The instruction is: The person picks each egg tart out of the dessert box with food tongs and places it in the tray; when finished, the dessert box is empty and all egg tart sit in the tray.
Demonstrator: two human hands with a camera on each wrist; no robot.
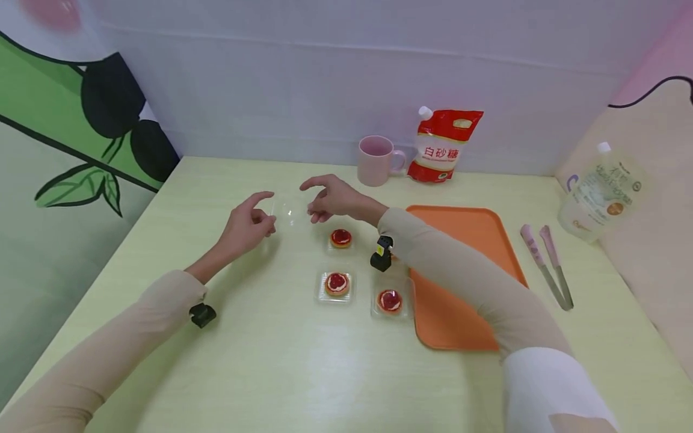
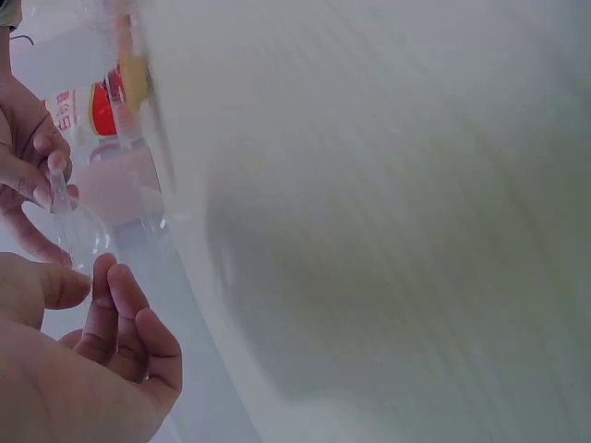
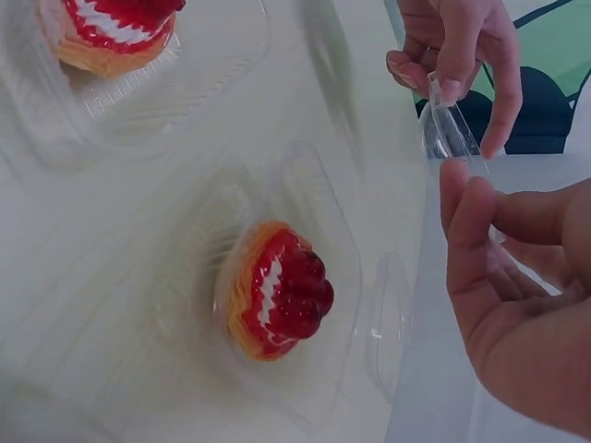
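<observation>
A clear plastic lid [image 1: 290, 213] is held up above the table between both hands. My left hand [image 1: 246, 224] pinches one edge between thumb and fingers; my right hand [image 1: 337, 198] pinches the opposite edge. Seen from the right wrist, the thin lid [image 3: 451, 131] spans the gap between the two sets of fingertips. Just below my right hand sits a berry tart [image 1: 341, 238] in a clear plastic tray. Closer to me, another tart [image 1: 337, 284] lies in its ridged clear tray, and a third tart [image 1: 390, 300] sits in a tray by the orange one.
An orange serving tray [image 1: 460, 325] lies under my right forearm, with tongs [image 1: 551, 270] to its right. At the back stand a pink mug [image 1: 375, 161] and a red-and-white sugar pouch [image 1: 441, 147]. A pale spouted pouch [image 1: 601, 195] leans at the right edge.
</observation>
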